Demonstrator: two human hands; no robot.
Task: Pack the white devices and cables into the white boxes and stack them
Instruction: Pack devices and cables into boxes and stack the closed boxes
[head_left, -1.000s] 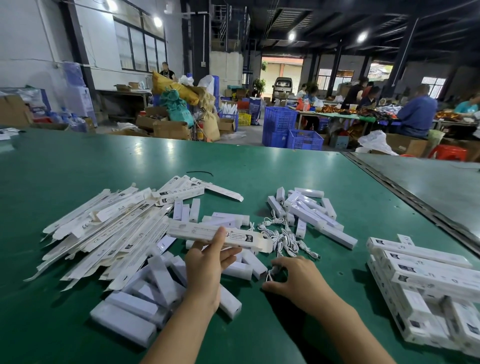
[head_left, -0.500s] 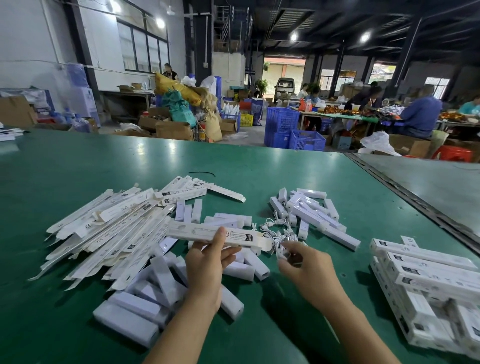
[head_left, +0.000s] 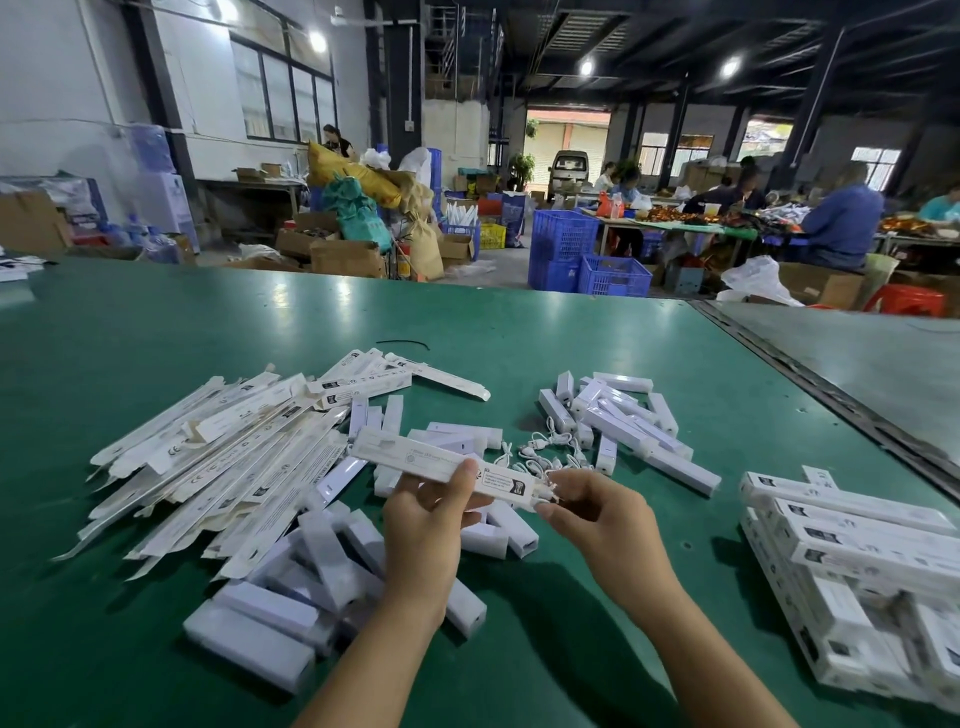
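- The left hand (head_left: 426, 525) is raised a little off the table (head_left: 208, 322), back toward the camera, forearm coming up from the lower edge. Its thumb lies across the front of a long white box (head_left: 415, 454) and its fingers curl behind it, so the box is gripped near its middle.
- The box is held level and slightly slanted, with its far end pointing away to the left and its near end toward the right hand (head_left: 602, 519).
- The right hand is angled inward, with thumb and forefinger pinched on a thin white cable (head_left: 546, 491) right at the box's open right-hand end. How far the cable is in the box cannot be told.
- The box is matte white card, slim and rectangular. It has a small round emblem at mid-length and a block of fine print with a dark mark near the right end, all too small to read.
- Left of the left hand lies a heap of flat unfolded boxes (head_left: 223, 457), long thin card sleeves with tuck flaps. Their small marks are not legible.
- Under and just beside the left hand sit smooth, frosted white devices (head_left: 322, 566), blocky bars lying criss-cross.
- Beyond the right hand is a tangle of loose cables (head_left: 540, 449), and further beyond it more white bars (head_left: 623, 421).
- Well to the right of the right hand, closed boxes (head_left: 857, 540) are stacked in layers, each with a dark printed label.
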